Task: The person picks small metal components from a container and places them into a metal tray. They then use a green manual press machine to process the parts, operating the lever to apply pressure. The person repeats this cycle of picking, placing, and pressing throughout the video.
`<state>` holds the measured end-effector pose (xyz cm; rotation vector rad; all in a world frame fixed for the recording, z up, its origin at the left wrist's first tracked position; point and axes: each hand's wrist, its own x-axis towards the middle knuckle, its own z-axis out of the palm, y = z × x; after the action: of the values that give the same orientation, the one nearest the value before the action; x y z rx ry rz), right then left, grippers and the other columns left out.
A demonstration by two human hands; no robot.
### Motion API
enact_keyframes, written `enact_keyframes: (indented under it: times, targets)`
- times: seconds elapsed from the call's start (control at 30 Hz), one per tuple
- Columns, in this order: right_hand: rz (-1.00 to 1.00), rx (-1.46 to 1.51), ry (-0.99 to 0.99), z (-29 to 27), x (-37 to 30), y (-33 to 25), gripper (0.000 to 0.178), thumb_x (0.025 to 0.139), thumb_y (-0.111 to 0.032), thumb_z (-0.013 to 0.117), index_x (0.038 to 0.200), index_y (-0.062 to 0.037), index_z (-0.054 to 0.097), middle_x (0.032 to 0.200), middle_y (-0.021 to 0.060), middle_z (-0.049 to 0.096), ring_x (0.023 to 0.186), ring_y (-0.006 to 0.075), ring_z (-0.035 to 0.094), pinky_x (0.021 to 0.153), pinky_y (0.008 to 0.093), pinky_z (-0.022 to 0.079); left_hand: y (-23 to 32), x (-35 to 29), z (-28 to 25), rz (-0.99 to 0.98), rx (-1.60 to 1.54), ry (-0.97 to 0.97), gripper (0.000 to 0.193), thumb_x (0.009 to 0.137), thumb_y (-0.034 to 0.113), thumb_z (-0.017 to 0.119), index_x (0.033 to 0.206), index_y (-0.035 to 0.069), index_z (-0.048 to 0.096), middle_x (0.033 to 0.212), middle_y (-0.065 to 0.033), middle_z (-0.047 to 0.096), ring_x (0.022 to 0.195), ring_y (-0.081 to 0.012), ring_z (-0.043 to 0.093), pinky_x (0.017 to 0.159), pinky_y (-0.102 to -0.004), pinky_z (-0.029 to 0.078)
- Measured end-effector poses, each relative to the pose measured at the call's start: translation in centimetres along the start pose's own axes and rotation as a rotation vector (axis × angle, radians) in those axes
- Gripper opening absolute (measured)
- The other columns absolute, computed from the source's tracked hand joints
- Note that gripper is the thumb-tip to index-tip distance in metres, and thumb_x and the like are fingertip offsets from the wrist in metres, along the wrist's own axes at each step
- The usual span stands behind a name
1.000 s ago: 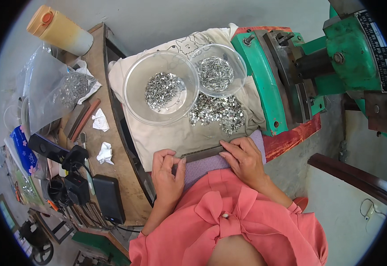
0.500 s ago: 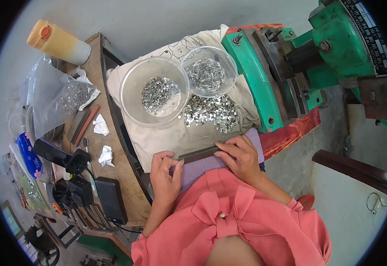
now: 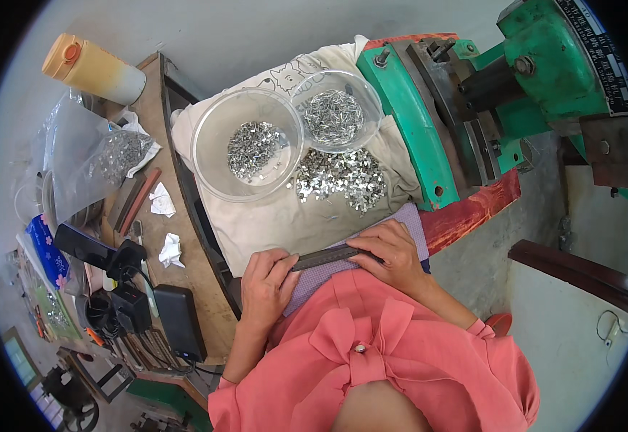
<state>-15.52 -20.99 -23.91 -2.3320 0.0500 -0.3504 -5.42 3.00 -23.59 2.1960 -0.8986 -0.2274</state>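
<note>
My left hand (image 3: 265, 284) and my right hand (image 3: 392, 258) grip a long dark metal bar (image 3: 325, 257) by its two ends, just above the purple cloth (image 3: 312, 283) on my lap. Thumbs and fingers close round it; the ends are hidden in the hands. Beyond the bar lies a loose pile of small shiny metal pieces (image 3: 343, 178) on a beige cloth (image 3: 249, 234). Behind the pile stand a large clear tub (image 3: 209, 169) with small metal bits (image 3: 253, 150) and a smaller clear tub (image 3: 374, 119) with thin metal pins (image 3: 333, 115).
A green press machine (image 3: 407, 137) stands at the right on a worn red board (image 3: 472, 216). On the wooden table (image 3: 177, 284) at left are a yellow bottle (image 3: 94, 68), a plastic bag of metal bits (image 3: 118, 157), crumpled tissues (image 3: 171, 250) and a black power bank (image 3: 179, 322).
The bar has turned in my hands, so a wider, ridged face now shows. Both hands have shifted slightly, and a couple of thin pins now lie on the cloth below the pile.
</note>
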Motion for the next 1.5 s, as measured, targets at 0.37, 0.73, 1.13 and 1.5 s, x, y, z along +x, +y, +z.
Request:
enact_keyframes:
  times: [0.37,0.73,1.13,1.5]
  targets:
    - [-0.039,-0.062,0.021,-1.0,-0.2,0.5,0.026,0.074,-0.015,0.084,0.098,-0.0105,0.075,0.096,0.0044,0.071,0.086,0.0253,0.065,0.074,0.0356,0.05,0.7,1.3,0.2,0.105,0.087,-0.034,0.028,0.073,0.009,0.079,0.099,0.006,0.072,0.1,-0.0055,0.066,0.09,-0.0257,0.062,0.077,-0.0382,0.048]
    - [0.055,-0.036,0.308,-9.4,-2.7,1.6,0.027,0.076,-0.008,0.082,0.101,-0.0044,0.072,0.099,0.01,0.07,0.084,0.0277,0.069,0.072,0.0358,0.056,9.3,11.7,0.0,0.551,0.079,-0.113,0.03,0.069,0.01,0.081,0.096,0.007,0.07,0.097,-0.0053,0.064,0.086,-0.0254,0.06,0.073,-0.0382,0.046]
    - [0.109,-0.376,0.734,-14.3,-2.6,3.3,0.024,0.079,0.001,0.078,0.102,-0.0014,0.071,0.095,0.011,0.069,0.07,0.0181,0.067,0.058,0.0277,0.053,18.2,26.4,5.9,1.205,0.379,-0.14,0.008,0.08,0.016,0.062,0.081,0.01,0.067,0.09,-0.0013,0.057,0.09,-0.0183,0.06,0.079,-0.0323,0.049]
    - [0.216,-0.365,0.707,-13.3,-5.0,2.3,0.026,0.078,-0.001,0.08,0.103,-0.0028,0.071,0.09,0.0094,0.069,0.067,0.0184,0.067,0.063,0.0307,0.053,20.7,25.6,6.6,1.334,0.574,-0.285,0.01,0.08,0.018,0.065,0.08,0.012,0.073,0.091,0.0029,0.064,0.096,-0.0156,0.063,0.081,-0.0294,0.049]
